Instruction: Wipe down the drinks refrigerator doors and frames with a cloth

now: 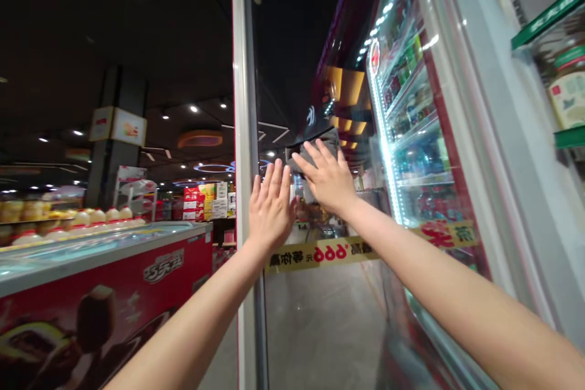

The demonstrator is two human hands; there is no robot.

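Observation:
A tall glass door (315,317) with a silver frame (244,134) stands in front of me, ajar from the cooler at the right. My left hand (271,204) lies flat against the glass beside the frame, fingers stretched upward; its reflection shows next to it. Higher and to the right, my right hand (326,177) is spread with its palm toward the glass. Behind its fingers is a grey patch (297,152) with a dark upper edge; I cannot tell whether it is a cloth or a reflection. A yellow strip (329,253) with mirrored red lettering crosses the door below both hands.
At the left stands a red chest freezer (183,292) with white-bodied bottles (98,217) along its top. Lit drink shelves (415,122) appear in the glass at the right. Jars (569,94) sit on a green-edged shelf at far right. Stacked boxes (194,202) and a pillar (116,158) are farther back.

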